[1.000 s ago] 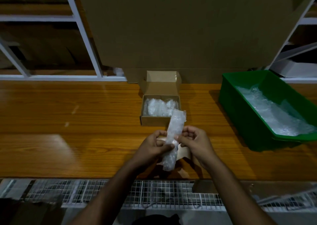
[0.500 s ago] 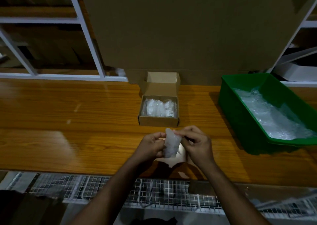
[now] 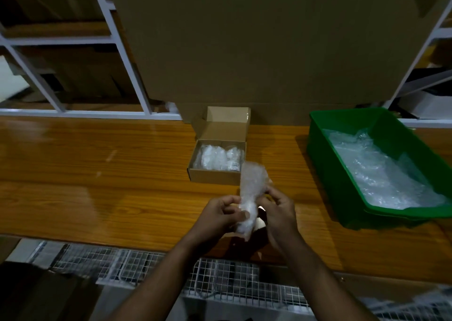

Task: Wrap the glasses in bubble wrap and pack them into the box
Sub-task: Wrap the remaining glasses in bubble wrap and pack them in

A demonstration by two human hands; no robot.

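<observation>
both hands are up over the near edge of the wooden table (image 3: 97,174), working one bubble-wrap bundle (image 3: 250,196) between them; it stands nearly upright, its top leaning toward one o'clock, and whatever glass is inside is too blurred by the plastic to make out. the left hand (image 3: 220,216) has its fingers curled around the lower part, thumb pinching the wrap at the front, while the right hand (image 3: 277,211) closes in from three o'clock with fingers bent against the bundle's side, seemingly pinching the loose edge. the small cardboard box (image 3: 215,177) sits open at twelve o'clock from the hands, flap standing up at the back, with wrapped pieces already lying inside and a little label showing near its right end. a green plastic bin (image 3: 325,164) holding more bubble wrap sheets (image 3: 381,171) sits at two o'clock. i'd judge the step in hand is finishing the roll, and to do it well the loose end wants tucking tight while the left grip stays firm but gentle, so the glass doesn't slide out the open bottom. the floppy top should be folded down before it goes in, and the bundle laid flat alongside the others, since the free room in the box looks slim.
</observation>
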